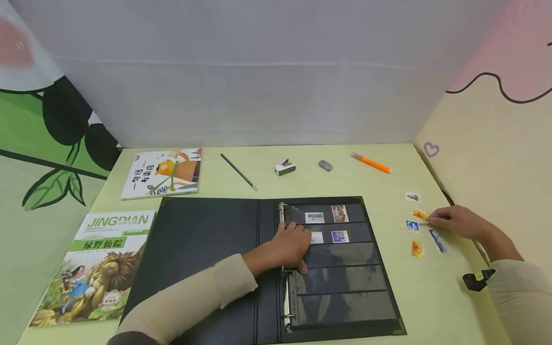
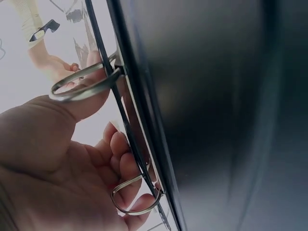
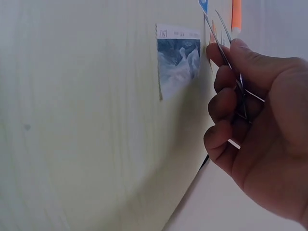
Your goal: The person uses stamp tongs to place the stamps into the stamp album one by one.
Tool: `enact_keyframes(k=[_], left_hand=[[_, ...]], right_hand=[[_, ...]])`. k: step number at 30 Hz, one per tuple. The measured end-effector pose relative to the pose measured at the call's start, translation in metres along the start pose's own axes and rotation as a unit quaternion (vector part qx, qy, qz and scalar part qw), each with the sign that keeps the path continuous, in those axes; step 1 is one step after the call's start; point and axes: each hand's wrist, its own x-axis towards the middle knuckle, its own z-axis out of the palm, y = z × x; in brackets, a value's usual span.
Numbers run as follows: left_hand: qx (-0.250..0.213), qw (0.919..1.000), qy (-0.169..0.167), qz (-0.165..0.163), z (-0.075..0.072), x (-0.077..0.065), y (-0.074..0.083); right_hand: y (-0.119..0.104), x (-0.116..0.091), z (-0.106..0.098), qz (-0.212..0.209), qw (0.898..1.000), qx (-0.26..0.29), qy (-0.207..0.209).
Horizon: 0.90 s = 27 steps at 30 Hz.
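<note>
A black ring-binder stamp album [image 1: 207, 239] lies spread on the table, its right side holding a page with clear strips [image 1: 336, 306]. Several stamps sit in the top two strips, among them a blue stamp [image 1: 339, 236]. My left hand [image 1: 290, 247] rests on the page's inner edge beside the metal rings [image 2: 82, 89], its fingers loosely bent. At the right, my right hand [image 1: 459, 223] pinches metal tweezers [image 3: 230, 65], whose prongs stand apart near a blue-and-white stamp [image 1: 412, 226]. Around them lie an orange stamp [image 1: 420, 214], a dark blue stamp [image 1: 438, 240] and others.
Along the back lie a pencil [image 1: 238, 171], a small stapler-like item [image 1: 285, 167], a grey eraser [image 1: 325, 165] and an orange pen [image 1: 372, 163]. Two books [image 1: 161, 173] lie at the left. A wall [image 1: 496, 167] borders the table's right edge.
</note>
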Motion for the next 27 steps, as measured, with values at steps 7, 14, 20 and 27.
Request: enact_keyframes(k=[7,14,20,27], left_hand=[[-0.027,0.9993,0.024,0.004,0.001,-0.004,0.001],[-0.043,0.9985,0.031,0.009,0.005,-0.005,0.000],[-0.041,0.9985,0.035,0.012,0.005,-0.008,-0.003],[-0.048,0.9980,0.038,0.014,0.007,-0.008,-0.004]], right_hand=[[-0.005,0.007,0.005,-0.014,1.000,0.005,0.020],[-0.010,0.012,0.007,-0.026,0.999,0.033,0.004],[-0.012,0.016,0.004,-0.023,0.999,0.022,0.015],[-0.019,0.019,0.003,-0.028,0.998,0.050,-0.030]])
